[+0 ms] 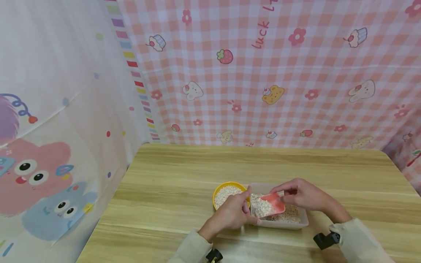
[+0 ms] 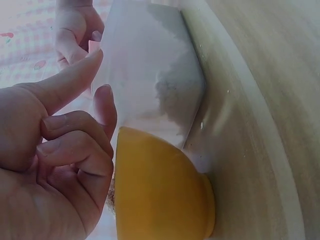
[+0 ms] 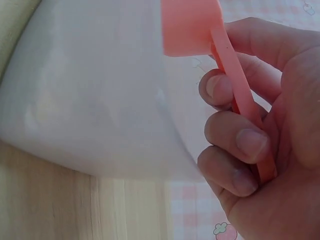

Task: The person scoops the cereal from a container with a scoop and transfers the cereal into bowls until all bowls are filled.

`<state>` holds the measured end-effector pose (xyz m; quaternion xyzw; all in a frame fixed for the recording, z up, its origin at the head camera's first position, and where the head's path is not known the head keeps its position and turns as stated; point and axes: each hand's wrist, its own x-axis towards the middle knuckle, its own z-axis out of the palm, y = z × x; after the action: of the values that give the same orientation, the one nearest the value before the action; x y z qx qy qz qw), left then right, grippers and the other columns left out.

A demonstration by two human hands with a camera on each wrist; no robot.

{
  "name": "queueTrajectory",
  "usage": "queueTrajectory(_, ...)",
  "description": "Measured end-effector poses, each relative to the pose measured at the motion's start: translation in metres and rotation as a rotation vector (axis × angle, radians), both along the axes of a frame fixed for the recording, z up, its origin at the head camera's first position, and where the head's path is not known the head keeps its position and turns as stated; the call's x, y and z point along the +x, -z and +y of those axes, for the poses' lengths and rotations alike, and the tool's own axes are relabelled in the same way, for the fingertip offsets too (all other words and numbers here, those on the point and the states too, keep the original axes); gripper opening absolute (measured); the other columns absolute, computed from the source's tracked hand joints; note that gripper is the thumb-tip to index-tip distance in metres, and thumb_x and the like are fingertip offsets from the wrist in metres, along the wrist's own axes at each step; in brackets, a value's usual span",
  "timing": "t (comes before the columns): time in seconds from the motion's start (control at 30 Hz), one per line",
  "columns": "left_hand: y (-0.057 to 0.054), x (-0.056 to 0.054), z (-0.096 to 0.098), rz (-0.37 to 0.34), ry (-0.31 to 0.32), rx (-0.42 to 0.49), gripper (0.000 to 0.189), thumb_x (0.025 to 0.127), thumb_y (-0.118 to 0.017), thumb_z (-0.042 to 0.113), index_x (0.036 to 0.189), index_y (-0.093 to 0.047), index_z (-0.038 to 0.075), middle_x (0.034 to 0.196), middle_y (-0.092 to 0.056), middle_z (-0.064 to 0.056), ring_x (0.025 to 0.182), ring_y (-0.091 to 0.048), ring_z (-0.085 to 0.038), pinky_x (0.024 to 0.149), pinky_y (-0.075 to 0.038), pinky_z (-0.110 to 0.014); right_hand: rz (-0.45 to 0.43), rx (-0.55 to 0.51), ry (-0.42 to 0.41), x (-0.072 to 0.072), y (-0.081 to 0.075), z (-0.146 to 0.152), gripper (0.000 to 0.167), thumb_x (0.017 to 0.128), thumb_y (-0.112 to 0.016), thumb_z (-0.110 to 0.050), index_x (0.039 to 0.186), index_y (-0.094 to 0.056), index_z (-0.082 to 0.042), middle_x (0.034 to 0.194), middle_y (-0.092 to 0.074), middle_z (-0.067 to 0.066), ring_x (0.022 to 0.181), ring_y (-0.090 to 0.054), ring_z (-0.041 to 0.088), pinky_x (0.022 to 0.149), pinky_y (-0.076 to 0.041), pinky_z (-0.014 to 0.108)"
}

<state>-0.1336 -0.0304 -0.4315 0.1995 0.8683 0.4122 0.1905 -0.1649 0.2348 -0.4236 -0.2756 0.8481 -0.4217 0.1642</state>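
Observation:
In the head view my right hand (image 1: 306,195) grips a pink scoop (image 1: 277,204) above a translucent box (image 1: 283,225). Its fingers wrap the scoop's handle (image 3: 240,90) in the right wrist view. Pale flakes, like oats (image 1: 262,207), fill the scoop's front. My left hand (image 1: 232,212) is between the box and a yellow bowl (image 1: 231,183), thumb and index finger spread along the box's left rim. The left wrist view shows its other fingers (image 2: 75,150) loosely curled, holding nothing. More pale flakes (image 1: 225,193) lie inside the bowl, partly hidden by the left hand.
The bowl and box stand side by side on a wood-grain table (image 1: 171,171). Behind it hangs a pink checked cloth (image 1: 204,73); a white printed cloth (image 1: 75,73) hangs at the left. Tiny crumbs lie on the tabletop by the box in the left wrist view.

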Motion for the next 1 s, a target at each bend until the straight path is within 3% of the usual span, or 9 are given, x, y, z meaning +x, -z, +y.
queueTrajectory(0.43,0.003,0.002,-0.001,0.005,-0.014,0.033,0.104,0.074,-0.089,0.022,0.156,-0.027,0.006,0.065,-0.059,0.010,0.056,-0.053,-0.003,0.060,-0.046,-0.018,0.026,-0.117,-0.041,0.000,0.002,0.006,0.033,0.090,-0.058,0.006,0.117,-0.072,-0.006,0.059,-0.042,-0.014,0.052,-0.031,-0.003,0.044,-0.032,0.020)
queueTrajectory(0.73,-0.003,0.002,-0.012,0.069,-0.081,0.038,0.088,0.076,-0.087,0.033,0.147,-0.045,0.004,0.071,-0.060,0.014,0.059,-0.052,-0.003,0.074,-0.048,-0.020,0.054,-0.128,-0.025,0.000,0.007,0.009,0.026,0.093,-0.062,-0.001,0.118,-0.072,-0.005,0.059,-0.040,-0.013,0.054,-0.033,-0.003,0.045,-0.035,0.022)
queueTrajectory(0.87,-0.004,-0.001,-0.022,0.123,-0.134,0.058,0.078,0.076,-0.087,0.034,0.139,-0.054,0.004,0.077,-0.060,0.011,0.059,-0.047,-0.002,0.071,-0.047,-0.021,0.058,-0.138,-0.020,0.001,0.006,0.010,0.026,0.094,-0.063,-0.003,0.118,-0.072,-0.005,0.058,-0.041,-0.011,0.054,-0.033,-0.003,0.045,-0.034,0.022)
queueTrajectory(1.0,-0.004,-0.004,-0.034,0.138,-0.169,0.106,0.068,0.078,-0.084,0.034,0.136,-0.058,0.008,0.089,-0.064,0.005,0.060,-0.045,-0.005,0.057,-0.040,-0.021,0.052,-0.153,-0.019,0.002,0.005,0.010,0.026,0.094,-0.062,-0.002,0.119,-0.071,-0.003,0.058,-0.041,-0.010,0.053,-0.032,-0.002,0.044,-0.033,0.023)
